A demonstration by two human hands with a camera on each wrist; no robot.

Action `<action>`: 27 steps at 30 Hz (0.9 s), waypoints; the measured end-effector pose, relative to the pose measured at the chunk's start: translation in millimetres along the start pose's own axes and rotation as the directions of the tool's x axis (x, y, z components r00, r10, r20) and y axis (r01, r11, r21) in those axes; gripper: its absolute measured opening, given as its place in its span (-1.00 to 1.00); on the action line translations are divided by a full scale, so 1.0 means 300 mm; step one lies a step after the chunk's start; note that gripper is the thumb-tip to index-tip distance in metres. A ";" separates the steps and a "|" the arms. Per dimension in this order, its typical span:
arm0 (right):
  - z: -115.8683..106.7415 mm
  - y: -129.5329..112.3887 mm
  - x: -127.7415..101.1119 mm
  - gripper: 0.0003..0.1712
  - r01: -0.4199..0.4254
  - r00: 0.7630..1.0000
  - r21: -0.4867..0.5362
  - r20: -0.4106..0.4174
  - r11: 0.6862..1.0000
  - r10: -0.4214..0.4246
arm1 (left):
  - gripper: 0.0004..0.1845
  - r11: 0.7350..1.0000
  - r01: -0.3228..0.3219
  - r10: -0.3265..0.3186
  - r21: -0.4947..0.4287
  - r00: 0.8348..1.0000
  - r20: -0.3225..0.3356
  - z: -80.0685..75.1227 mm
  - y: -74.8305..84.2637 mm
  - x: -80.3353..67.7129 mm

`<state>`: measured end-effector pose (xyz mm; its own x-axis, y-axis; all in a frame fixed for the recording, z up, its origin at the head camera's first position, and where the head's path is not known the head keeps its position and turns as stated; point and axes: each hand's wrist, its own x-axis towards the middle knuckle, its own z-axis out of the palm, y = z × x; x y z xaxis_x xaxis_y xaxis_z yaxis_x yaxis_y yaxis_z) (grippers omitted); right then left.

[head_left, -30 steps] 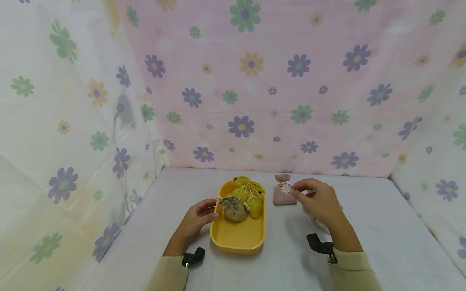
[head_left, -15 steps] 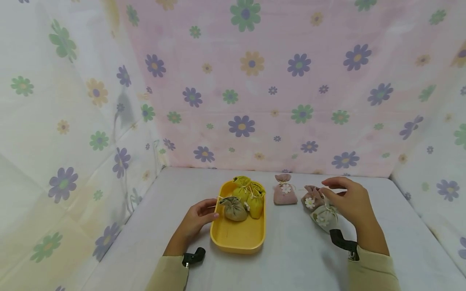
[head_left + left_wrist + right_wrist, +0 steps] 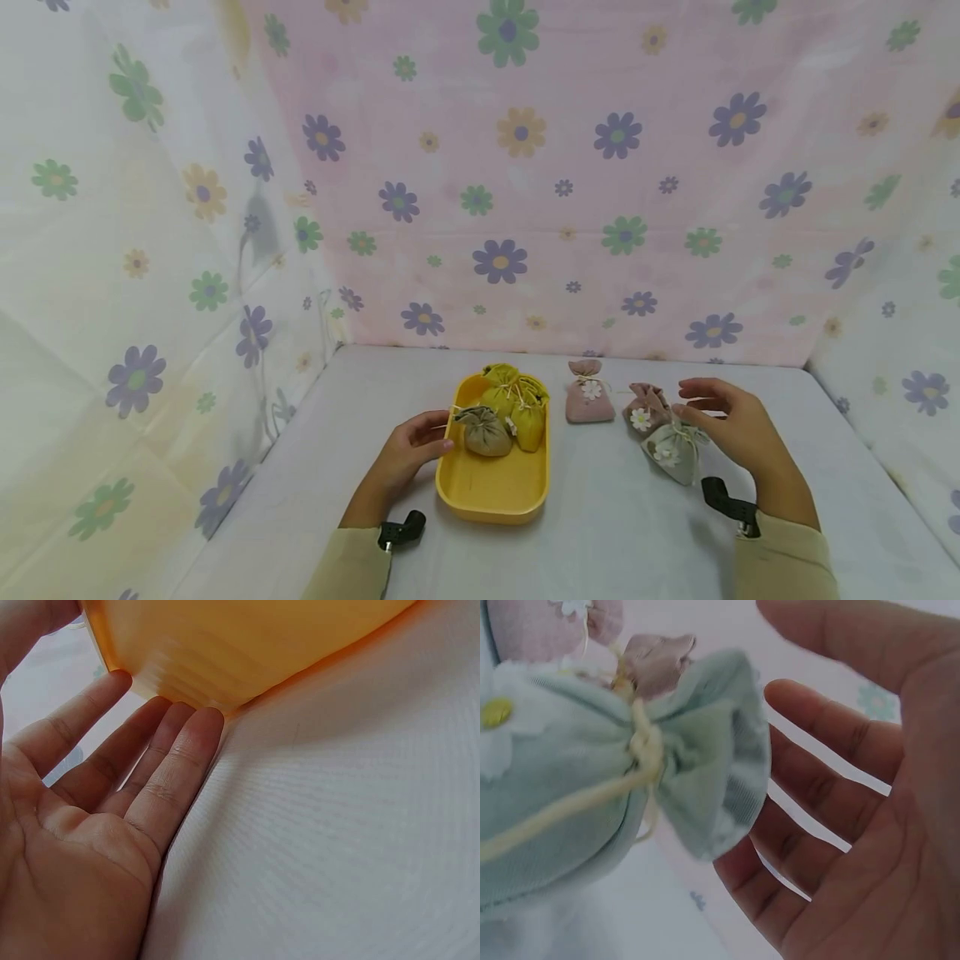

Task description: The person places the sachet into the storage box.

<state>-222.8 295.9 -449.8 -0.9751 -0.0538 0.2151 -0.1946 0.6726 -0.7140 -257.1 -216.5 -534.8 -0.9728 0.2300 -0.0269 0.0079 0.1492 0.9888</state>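
My left hand [image 3: 408, 448] is at the left side of a yellow tray [image 3: 491, 507]. In the left wrist view its nearly straight fingertips touch the outer wall, with the thumb up near the rim. My right hand [image 3: 738, 423] is beside a pale green drawstring pouch [image 3: 672, 454] with a white flower. The right wrist view shows its fingers spread and loosely bent behind the gathered top, the thumb apart from the cloth. A dusky pink pouch [image 3: 647, 406] lies against the green one. Left of these is a lighter pink pouch [image 3: 588, 407], also with a flower.
Two yellow-green pouches [image 3: 528, 423] and a grey-brown pouch [image 3: 486, 435] sit in the tray's far half. The white-covered table [image 3: 600, 533] ends at a flowered cloth backdrop [image 3: 570, 192], with similar cloth at both sides.
My right hand has left the lighter pink pouch's flower and moved right, beside the green pouch. The dusky pink and green pouches have come into sight. My left hand stays at the tray.
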 end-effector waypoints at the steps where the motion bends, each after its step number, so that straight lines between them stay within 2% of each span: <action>1: 0.001 0.011 -0.001 -0.36 -0.002 1.000 0.010 0.011 1.000 0.002 | -0.42 1.000 -0.002 0.002 0.001 1.000 0.001 0.001 0.000 0.000; 6: 0.001 0.057 -0.007 -0.29 -0.011 0.998 0.027 0.063 1.000 0.010 | -0.41 1.000 -0.001 0.001 0.008 1.000 0.004 0.003 0.003 -0.001; 13: 0.006 0.073 0.003 -0.26 -0.039 0.990 0.034 0.134 0.999 0.034 | -0.42 1.000 0.009 -0.009 0.000 1.000 -0.007 0.001 0.010 -0.004; 17: 0.011 0.074 0.009 -0.31 -0.026 0.990 0.025 0.136 0.999 0.022 | -0.43 1.000 0.001 -0.001 0.002 1.000 -0.005 -0.001 0.008 -0.006; 22: 0.016 0.071 0.009 -0.36 -0.047 0.991 0.008 0.123 0.999 0.045 | -0.43 1.000 0.002 -0.002 0.010 1.000 -0.005 -0.001 0.006 -0.005; 27: 0.020 0.062 0.010 -0.36 -0.109 0.990 -0.055 0.081 0.993 0.113 | -0.43 1.000 0.005 -0.005 -0.008 1.000 0.002 0.000 0.002 0.000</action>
<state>-230.1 303.9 -466.5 -0.9962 -0.0368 0.0784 -0.0811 0.7142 -0.6952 -257.1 -216.5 -534.1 -0.9724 0.2309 -0.0322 0.0010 0.1422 0.9898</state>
